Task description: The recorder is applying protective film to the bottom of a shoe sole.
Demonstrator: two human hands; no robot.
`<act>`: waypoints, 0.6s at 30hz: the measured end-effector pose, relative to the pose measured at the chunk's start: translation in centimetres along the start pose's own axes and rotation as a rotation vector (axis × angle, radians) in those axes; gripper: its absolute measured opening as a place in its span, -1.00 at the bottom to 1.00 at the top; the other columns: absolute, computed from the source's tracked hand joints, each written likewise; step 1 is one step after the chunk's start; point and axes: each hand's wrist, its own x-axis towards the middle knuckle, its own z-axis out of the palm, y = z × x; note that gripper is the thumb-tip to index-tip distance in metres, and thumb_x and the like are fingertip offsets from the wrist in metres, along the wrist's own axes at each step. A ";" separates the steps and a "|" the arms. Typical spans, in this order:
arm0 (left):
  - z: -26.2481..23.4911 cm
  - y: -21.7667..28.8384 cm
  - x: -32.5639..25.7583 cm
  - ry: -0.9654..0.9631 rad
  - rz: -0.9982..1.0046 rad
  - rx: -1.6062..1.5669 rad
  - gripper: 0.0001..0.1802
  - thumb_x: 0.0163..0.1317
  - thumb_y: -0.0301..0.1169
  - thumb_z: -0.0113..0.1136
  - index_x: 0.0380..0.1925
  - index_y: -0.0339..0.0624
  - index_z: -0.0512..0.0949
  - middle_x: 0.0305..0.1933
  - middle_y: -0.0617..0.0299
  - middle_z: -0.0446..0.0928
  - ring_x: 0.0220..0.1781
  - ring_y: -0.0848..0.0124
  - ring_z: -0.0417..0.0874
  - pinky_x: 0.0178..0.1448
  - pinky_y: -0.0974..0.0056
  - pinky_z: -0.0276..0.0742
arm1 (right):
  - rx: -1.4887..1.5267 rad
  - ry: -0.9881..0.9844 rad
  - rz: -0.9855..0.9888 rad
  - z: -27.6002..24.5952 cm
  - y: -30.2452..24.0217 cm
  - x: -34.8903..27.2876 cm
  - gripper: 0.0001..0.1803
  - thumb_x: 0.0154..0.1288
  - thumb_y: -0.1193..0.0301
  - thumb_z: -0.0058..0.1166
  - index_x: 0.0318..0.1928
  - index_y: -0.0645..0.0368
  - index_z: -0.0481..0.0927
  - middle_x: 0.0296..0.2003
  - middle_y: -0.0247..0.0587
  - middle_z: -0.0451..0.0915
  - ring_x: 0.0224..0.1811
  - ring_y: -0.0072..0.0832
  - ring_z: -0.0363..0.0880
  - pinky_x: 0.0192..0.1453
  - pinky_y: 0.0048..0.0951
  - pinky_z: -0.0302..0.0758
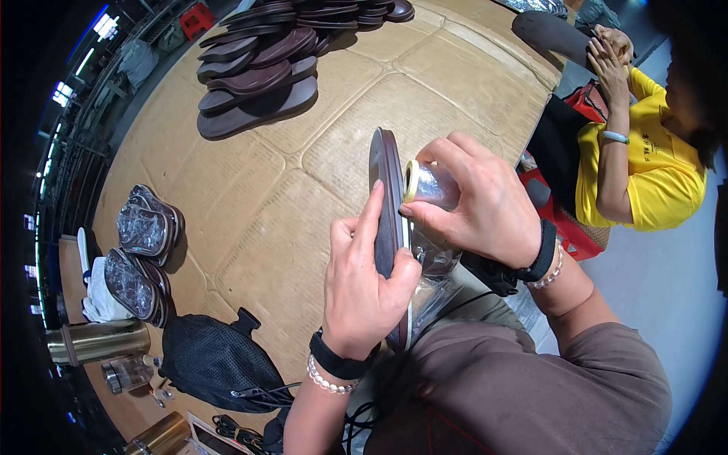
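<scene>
My left hand is closed round a dark brown shoe sole held up on its edge, with the index finger along one face and the thumb toward the other. In my right hand is a short, shiny, silvery-clear cylinder with a yellowish ring at its open end. It looks like a roll of clear film, and the ring faces the sole, close to its edge. A pale strip shows along the lower part of the sole. Crumpled clear plastic lies beside the sole, below my right hand.
Stacked brown soles cover the far side of the cardboard-topped table. Film-wrapped soles sit at the left. A black mesh bag and a metal flask stand near left. At right, a person in yellow handles another sole.
</scene>
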 end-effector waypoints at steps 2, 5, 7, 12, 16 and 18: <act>0.0 0.1 0.2 -0.008 -0.003 0.001 -0.11 0.21 -0.37 0.20 0.57 -0.39 0.26 -0.05 -0.16 0.48 -0.01 0.00 0.54 0.16 0.03 0.57 | -0.022 0.002 -0.001 -0.1 0.1 0.0 -0.54 0.13 0.28 0.51 -0.05 0.24 0.61 -0.27 -0.02 0.58 -0.21 0.00 0.67 -0.15 -0.09 0.62; -0.2 0.1 0.5 -0.025 -0.053 -0.035 -0.12 0.20 -0.36 0.21 0.57 -0.33 0.26 -0.02 -0.17 0.49 0.03 -0.01 0.57 0.19 0.04 0.58 | -0.021 -0.016 0.001 -0.1 0.3 0.2 -0.55 0.14 0.28 0.50 -0.05 0.22 0.62 -0.27 -0.02 0.58 -0.20 0.01 0.67 -0.13 -0.08 0.62; -0.3 0.3 0.6 -0.017 -0.114 -0.016 -0.15 0.20 -0.30 0.25 0.53 -0.25 0.30 0.03 -0.18 0.50 0.08 -0.02 0.62 0.18 0.05 0.60 | 0.004 -0.048 0.002 0.0 0.3 0.4 -0.55 0.13 0.28 0.50 -0.03 0.20 0.63 -0.27 -0.03 0.59 -0.19 0.01 0.67 -0.11 -0.08 0.62; -0.7 0.8 2.7 -0.072 -0.266 -0.001 -0.20 0.23 -0.16 0.31 0.46 -0.19 0.35 0.08 -0.19 0.53 0.00 0.01 0.70 0.16 0.04 0.64 | 0.004 -0.056 0.015 -0.1 0.2 0.2 -0.55 0.13 0.29 0.49 -0.02 0.18 0.64 -0.27 -0.02 0.60 -0.17 0.02 0.68 -0.10 -0.07 0.62; -1.0 0.5 3.2 -0.101 -0.346 -0.034 -0.20 0.25 -0.11 0.30 0.44 -0.19 0.36 0.11 -0.16 0.55 -0.08 0.11 0.72 0.19 0.06 0.65 | 0.005 -0.069 0.012 -0.1 0.1 0.4 -0.54 0.13 0.28 0.50 -0.01 0.18 0.64 -0.27 -0.01 0.60 -0.16 0.03 0.68 -0.08 -0.06 0.62; -1.0 0.5 3.1 -0.107 -0.370 -0.078 -0.20 0.25 -0.12 0.30 0.46 -0.19 0.36 0.13 -0.16 0.54 -0.06 0.13 0.72 0.21 0.07 0.65 | 0.004 -0.049 0.005 0.1 -0.1 0.3 -0.53 0.12 0.28 0.50 -0.01 0.19 0.64 -0.27 -0.01 0.60 -0.16 0.03 0.68 -0.08 -0.05 0.62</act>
